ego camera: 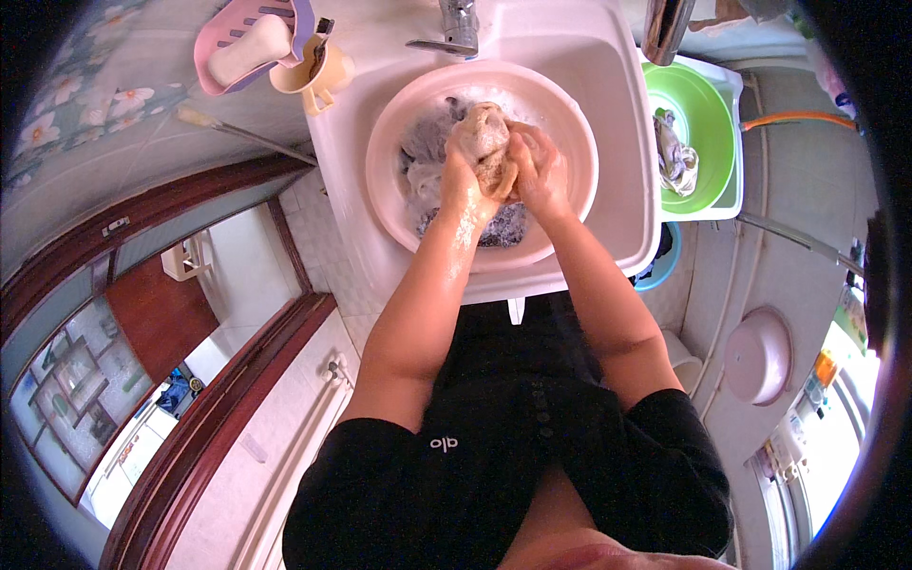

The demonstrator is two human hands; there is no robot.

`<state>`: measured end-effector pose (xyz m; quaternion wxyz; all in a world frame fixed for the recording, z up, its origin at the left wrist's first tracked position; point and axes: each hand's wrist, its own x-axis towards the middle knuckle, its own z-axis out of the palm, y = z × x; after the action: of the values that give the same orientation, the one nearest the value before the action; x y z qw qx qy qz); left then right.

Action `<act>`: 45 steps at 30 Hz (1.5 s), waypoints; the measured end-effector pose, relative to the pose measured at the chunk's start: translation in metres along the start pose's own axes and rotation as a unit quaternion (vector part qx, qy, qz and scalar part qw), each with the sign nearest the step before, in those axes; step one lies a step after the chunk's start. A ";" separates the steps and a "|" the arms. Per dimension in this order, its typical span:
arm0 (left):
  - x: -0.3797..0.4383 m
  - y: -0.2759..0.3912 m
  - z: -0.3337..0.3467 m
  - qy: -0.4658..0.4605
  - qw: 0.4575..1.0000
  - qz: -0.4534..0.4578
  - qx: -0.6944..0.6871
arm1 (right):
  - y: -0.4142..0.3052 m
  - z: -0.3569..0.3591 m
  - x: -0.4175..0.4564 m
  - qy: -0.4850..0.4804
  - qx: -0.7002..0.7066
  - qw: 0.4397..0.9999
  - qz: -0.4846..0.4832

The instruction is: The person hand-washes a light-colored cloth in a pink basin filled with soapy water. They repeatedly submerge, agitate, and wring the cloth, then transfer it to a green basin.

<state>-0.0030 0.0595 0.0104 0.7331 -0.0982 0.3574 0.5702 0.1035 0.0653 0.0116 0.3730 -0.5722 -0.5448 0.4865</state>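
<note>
Wet and sudsy, a bunched beige cloth (484, 135) is squeezed between my two hands above a pink plastic basin (382, 206). My left hand (467, 178) grips it from the left side of the view, its wrist shiny with water. From the right side, my right hand (541, 167) presses on the cloth with curled fingers. Below them, grey and white wet clothes (425, 146) lie in foamy water, with a dark speckled fabric (504, 226) at the near side. The basin rests in a white washbasin (620, 142).
A chrome faucet (458, 28) stands beyond the basin. At the upper left are a pink dish with white soap (251, 48) and a yellow cup (335, 70) holding a brush. On the right, a green basin (721, 149) holds a crumpled cloth (673, 157); a blue basin (670, 263) sits lower.
</note>
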 end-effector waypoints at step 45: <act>0.097 0.004 -0.091 0.033 0.223 0.034 0.974 | 0.162 0.020 0.033 -0.121 -0.430 0.880 0.162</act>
<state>-0.0348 0.0849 -0.1163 0.2277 0.6852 0.6627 -0.1988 0.1246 0.0748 -0.1535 -0.0625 -0.6930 -0.6411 0.3238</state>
